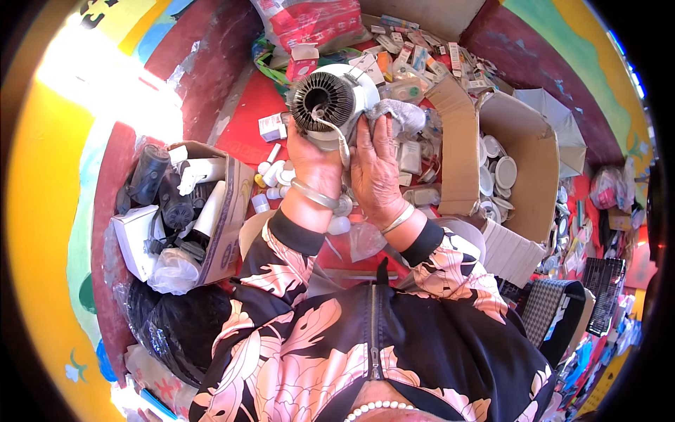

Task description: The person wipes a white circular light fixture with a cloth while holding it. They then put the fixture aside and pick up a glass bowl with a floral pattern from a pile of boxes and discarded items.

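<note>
My left hand (311,156) is closed round a recessed downlight (322,103), raised in front of me. The lamp has a round black finned heat sink, a white rim and a short white cable hanging from its middle. A grey cloth (398,117) is in my right hand (377,167), pressed against the lamp's right side. The fingers of that hand point away from me, and their grip on the cloth is partly hidden. Below and left of the lamp lie small white bulbs and fittings (276,173) on a red surface.
On the right, an open cardboard box (524,151) holds round white lamp discs. Another carton (219,243) at left contains black and white fixtures. Small packaged boxes (422,58) are heaped at the back near a red-and-white bag (309,24). A black plastic bag (176,327) lies near left.
</note>
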### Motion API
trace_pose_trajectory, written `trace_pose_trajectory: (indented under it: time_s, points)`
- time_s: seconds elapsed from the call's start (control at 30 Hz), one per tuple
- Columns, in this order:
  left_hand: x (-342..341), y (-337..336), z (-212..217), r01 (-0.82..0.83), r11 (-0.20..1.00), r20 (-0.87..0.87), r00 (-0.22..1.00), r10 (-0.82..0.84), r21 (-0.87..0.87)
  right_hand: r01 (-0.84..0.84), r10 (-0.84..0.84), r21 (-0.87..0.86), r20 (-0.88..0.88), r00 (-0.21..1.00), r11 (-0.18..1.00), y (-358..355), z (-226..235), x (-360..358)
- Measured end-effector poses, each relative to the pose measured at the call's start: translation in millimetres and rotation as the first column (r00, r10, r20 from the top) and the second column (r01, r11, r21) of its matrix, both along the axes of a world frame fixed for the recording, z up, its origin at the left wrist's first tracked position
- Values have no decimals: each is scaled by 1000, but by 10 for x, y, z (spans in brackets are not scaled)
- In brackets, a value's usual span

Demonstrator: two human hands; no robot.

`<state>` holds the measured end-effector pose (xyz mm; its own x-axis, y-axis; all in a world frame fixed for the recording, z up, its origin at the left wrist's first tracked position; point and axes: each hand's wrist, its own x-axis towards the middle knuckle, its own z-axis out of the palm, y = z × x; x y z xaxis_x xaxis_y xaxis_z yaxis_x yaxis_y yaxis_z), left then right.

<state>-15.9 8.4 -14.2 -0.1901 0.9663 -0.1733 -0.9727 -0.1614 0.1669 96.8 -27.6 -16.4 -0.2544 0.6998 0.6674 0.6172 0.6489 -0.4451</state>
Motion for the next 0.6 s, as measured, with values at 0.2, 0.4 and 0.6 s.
trace_pose_trajectory:
  time_s: [0.2, 0.4, 0.6]
  points:
    - [-51, -17, -27, 27, 994, 7, 1000, -28, 105, -64, 37, 247, 113, 993, 967, 31, 37, 26]
    - [-19, -9, 41, 37, 985, -84, 996, -23, 169, -39, 44, 299, -9, 999, 953, 161, 253, 161]
    - [90, -59, 30, 66, 989, -43, 997, -60, 136, 89, -68, 62, -281, 957, 994, 214, 314, 227]
